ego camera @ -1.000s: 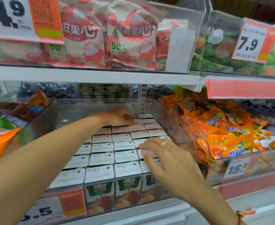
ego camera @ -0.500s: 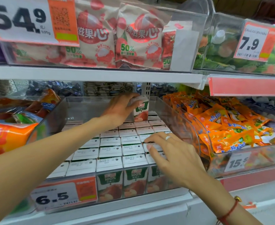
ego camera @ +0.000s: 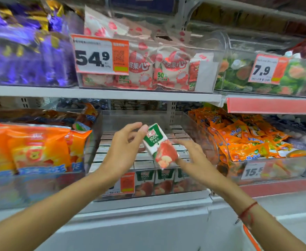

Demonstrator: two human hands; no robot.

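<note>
My left hand [ego camera: 123,153] now pinches 1 juice carton [ego camera: 159,147], lifted from the back row and tilted above the clear bin [ego camera: 130,117], as my right hand [ego camera: 197,160] rises open-fingered to take it.

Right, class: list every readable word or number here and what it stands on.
"54.9": left price tag
"7.9": right price tag
"15.": lower tag, rest blurred
"100%": held carton, shelved cartons
"50%": pink snack bags
"果心": same bags
Tags' small print: too blurred.
</note>
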